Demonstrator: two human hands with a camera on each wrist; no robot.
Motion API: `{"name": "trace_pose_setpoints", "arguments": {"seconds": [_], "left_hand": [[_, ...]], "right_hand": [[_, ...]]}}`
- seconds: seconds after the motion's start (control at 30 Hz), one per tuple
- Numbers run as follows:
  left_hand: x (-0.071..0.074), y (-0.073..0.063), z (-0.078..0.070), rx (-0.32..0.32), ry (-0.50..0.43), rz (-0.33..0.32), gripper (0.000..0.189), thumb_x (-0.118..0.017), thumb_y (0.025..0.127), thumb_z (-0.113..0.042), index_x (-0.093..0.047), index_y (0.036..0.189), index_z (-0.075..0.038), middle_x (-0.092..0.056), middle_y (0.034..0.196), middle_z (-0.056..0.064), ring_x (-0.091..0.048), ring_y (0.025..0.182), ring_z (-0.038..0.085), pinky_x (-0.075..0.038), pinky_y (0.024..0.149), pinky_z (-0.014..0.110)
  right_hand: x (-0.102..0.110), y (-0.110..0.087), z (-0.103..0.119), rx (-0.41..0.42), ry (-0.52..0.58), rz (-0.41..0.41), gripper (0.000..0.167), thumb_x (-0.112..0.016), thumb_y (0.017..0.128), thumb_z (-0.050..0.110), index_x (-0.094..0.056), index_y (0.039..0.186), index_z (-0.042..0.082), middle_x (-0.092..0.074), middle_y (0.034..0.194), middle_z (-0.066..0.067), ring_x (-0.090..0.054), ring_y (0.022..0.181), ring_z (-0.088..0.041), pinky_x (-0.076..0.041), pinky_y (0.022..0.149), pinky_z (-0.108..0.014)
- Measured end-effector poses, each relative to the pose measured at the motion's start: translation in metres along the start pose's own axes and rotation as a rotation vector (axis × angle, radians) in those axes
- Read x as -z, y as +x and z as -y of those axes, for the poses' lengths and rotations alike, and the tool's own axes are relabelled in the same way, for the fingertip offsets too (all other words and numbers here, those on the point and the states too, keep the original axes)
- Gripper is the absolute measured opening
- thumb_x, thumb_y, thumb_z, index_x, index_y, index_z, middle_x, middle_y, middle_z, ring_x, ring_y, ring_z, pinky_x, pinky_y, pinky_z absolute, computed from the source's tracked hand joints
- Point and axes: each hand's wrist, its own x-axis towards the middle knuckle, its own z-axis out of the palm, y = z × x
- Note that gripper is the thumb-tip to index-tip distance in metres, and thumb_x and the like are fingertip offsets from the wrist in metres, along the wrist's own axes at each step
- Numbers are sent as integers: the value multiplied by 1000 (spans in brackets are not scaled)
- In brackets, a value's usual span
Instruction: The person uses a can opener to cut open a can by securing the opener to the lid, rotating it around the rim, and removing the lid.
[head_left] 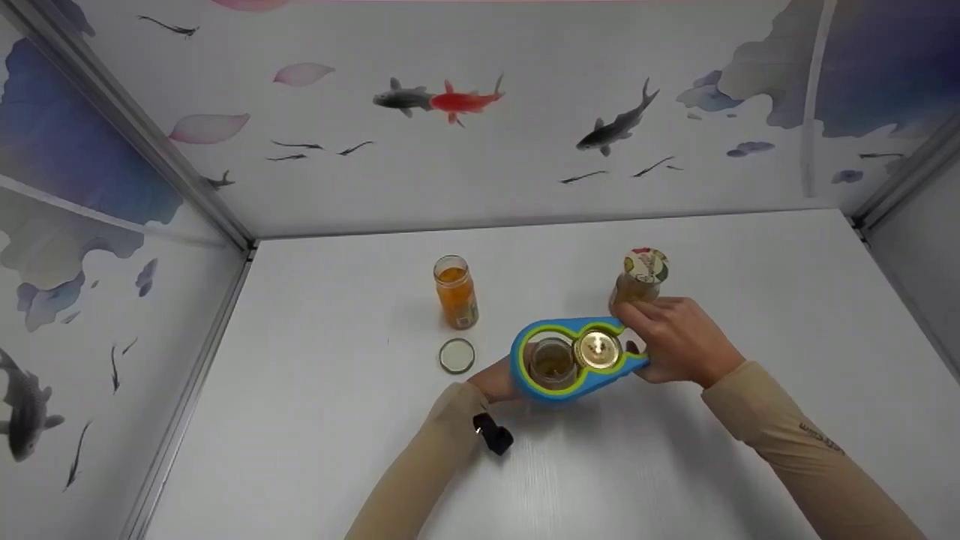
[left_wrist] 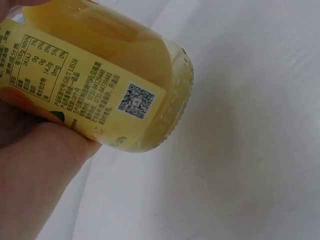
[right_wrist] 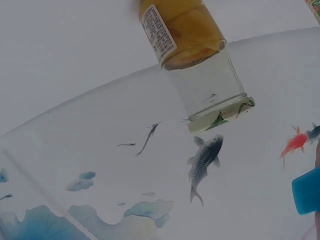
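Note:
My left hand (head_left: 495,379) holds an open glass jar (left_wrist: 115,80) with a yellow label and yellow contents; most of its fingers are hidden under a jar opener. That blue and lime-green opener (head_left: 574,390) lies over the jar, whose mouth shows through the larger ring. In the smaller ring sits a gold lid (head_left: 599,349), beside the mouth. My right hand (head_left: 679,341) grips the opener's narrow right end, and the blue tip of the opener (right_wrist: 306,192) shows at the edge of the right wrist view.
An open jar of orange contents (head_left: 459,300) stands at centre back, with a loose lid (head_left: 457,355) lying in front of it. Just beyond the right hand stands a jar with a patterned lid (head_left: 646,265). Fish-patterned walls (head_left: 525,172) bound the white table (head_left: 337,337).

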Motion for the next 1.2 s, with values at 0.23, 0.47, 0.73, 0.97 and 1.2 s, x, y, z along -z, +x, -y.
{"name": "trace_pose_setpoints", "arguments": {"seconds": [0.23, 0.47, 0.73, 0.97, 1.2], "left_hand": [[-1, 4, 0, 2, 45, -13, 62, -79, 73, -11, -54, 130, -8, -62, 117, -3, -54, 109, 11, -39, 102, 30], [7, 1, 0, 42, 35, -50, 60, -79, 70, 2, -56, 125, -2, -63, 114, 0, -55, 106, 11, -40, 100, 29], [13, 3, 2, -49, -58, -14, 53, -75, 74, 7, -55, 123, 4, -64, 115, 8, -54, 111, 15, -34, 106, 34], [20, -1, -18, -70, -89, -42, 50, -70, 72, 12, -54, 119, 10, -59, 119, 26, -53, 111, 15, -32, 107, 36], [26, 0, -12, -30, -88, -115, 54, -70, 72, 14, -52, 122, 10, -58, 121, 24, -52, 111, 15, -32, 106, 35]], "right_hand": [[1, -21, -5, -125, -8, 14, 55, -86, 51, 23, -51, 90, 7, -60, 67, -2, -44, 48, -12, -48, 47, -31], [-1, -42, -11, -181, -13, -33, 50, -84, 54, 20, -53, 91, 5, -68, 73, -8, -60, 52, -20, -52, 49, -35], [-2, -65, -7, -340, -15, -76, 53, -84, 53, 17, -53, 93, 3, -69, 74, -14, -63, 55, -26, -53, 48, -37], [-2, -87, 0, -514, -18, -59, 51, -86, 56, 13, -52, 92, 2, -69, 80, -21, -62, 51, -29, -53, 47, -40], [-8, -104, 11, -648, -28, -41, 53, -87, 58, 17, -52, 95, 0, -68, 77, -24, -57, 48, -27, -50, 46, -42]]}}
